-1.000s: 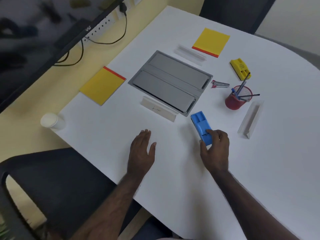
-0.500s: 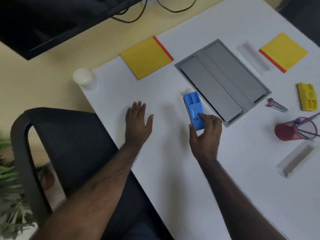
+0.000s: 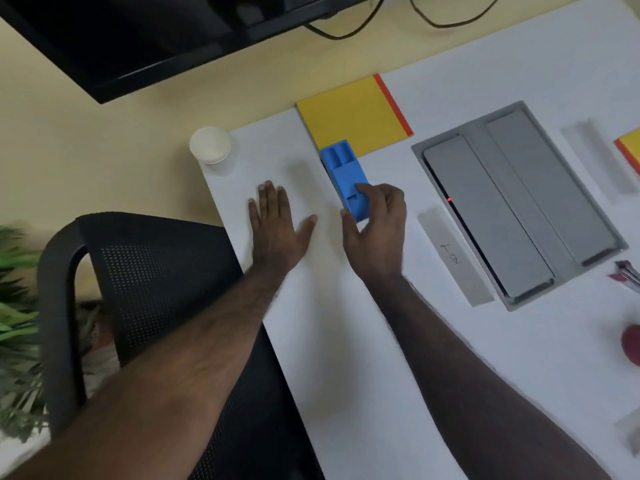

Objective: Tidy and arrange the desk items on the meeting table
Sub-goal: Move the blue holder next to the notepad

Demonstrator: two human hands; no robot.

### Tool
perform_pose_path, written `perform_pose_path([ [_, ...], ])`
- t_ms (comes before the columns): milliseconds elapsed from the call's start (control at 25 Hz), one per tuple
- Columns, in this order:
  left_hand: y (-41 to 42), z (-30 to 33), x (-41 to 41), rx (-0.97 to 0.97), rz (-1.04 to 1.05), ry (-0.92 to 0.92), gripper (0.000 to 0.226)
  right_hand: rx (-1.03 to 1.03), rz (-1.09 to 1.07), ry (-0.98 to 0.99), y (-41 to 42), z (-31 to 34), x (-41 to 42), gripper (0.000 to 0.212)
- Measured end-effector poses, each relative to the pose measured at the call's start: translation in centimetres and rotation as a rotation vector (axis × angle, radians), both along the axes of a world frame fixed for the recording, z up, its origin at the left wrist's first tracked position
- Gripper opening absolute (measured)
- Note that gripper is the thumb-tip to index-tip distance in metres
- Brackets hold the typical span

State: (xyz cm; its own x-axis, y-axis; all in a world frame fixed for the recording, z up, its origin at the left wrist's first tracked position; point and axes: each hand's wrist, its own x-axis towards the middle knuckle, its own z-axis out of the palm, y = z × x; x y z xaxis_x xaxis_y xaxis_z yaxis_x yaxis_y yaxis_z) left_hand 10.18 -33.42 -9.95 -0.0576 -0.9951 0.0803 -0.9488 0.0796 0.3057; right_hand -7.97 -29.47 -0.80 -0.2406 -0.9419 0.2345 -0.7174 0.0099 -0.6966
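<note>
My right hand (image 3: 375, 225) grips the near end of a blue plastic organiser (image 3: 343, 173), held just above the white table (image 3: 398, 375). Its far end overlaps the near corner of a yellow notepad with a red spine (image 3: 353, 114). My left hand (image 3: 277, 223) rests flat on the table with fingers spread, to the left of the organiser and apart from it. A clear name-card holder (image 3: 453, 256) lies to the right of my right hand.
A grey cable-box lid (image 3: 519, 199) is set into the table at the right. A white paper cup (image 3: 210, 145) stands at the table's left corner. A second clear holder (image 3: 602, 155), another yellow pad (image 3: 632, 150), pink-ended pens (image 3: 627, 273) and a red cup (image 3: 632, 342) sit at the right edge. A black chair (image 3: 149, 271) is at the left.
My right hand has carried the blue organiser leftward across the table, from beside the cable box to the yellow notepad's corner. My left hand stays flat on the table. The view swung left.
</note>
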Motion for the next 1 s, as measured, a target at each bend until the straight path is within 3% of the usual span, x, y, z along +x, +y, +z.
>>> perform_pose_path([
  [120,0.2,-0.6,-0.2,-0.035,0.03,-0.123,0.086,-0.004,0.023,0.021,-3.5,-0.3,1.6,0.045],
  [400,-0.2,-1.1,-0.2,-0.045,0.047,-0.168,0.085,-0.006,0.056,0.077,-9.8,-1.3,5.2,0.045],
  [1000,-0.4,-1.4,-0.2,-0.075,0.078,-0.143,0.087,0.17,0.109,0.2,-14.9,-4.9,7.7,0.049],
])
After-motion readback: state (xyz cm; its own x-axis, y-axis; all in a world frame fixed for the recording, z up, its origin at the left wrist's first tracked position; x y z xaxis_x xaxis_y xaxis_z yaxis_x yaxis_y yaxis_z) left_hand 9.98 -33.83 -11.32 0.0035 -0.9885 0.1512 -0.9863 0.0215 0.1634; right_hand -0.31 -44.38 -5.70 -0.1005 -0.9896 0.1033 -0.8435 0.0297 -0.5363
